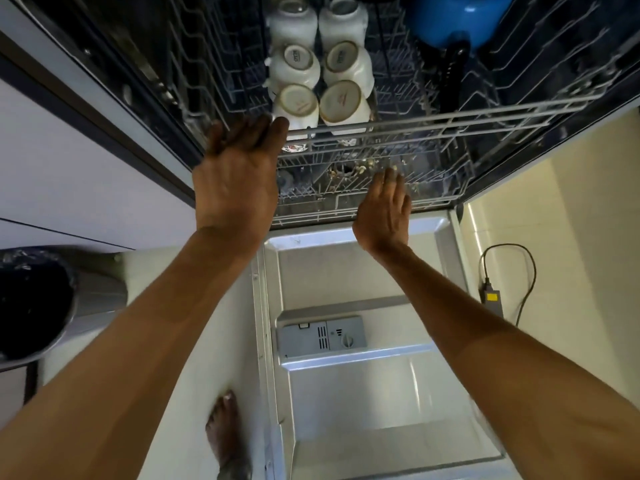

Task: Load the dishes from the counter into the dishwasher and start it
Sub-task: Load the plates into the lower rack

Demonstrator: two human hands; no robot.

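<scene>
The upper rack (pixel 415 123) carries six white cups (pixel 341 102), mouths down, in two rows of three. Right of the cups lies a blue pot (pixel 457 19) with a black handle (pixel 453 67). Below the cups, the lower rack (pixel 367 204) holds soiled dishes, too blurred to name.

The cups (pixel 341 102) are seen to be of white glazed ceramic, glossy, with duller rings at the base. The rack (pixel 450 121) is made of smooth grey coated wire. The door (pixel 363 393) is faced inside with softly shining metal, and the dispenser (pixel 320 337) set in it is matt grey plastic. The pot (pixel 457 19) is finished in glossy blue. The bin (pixel 100 299) is of brushed metal, lined with crinkled dark plastic.
</scene>
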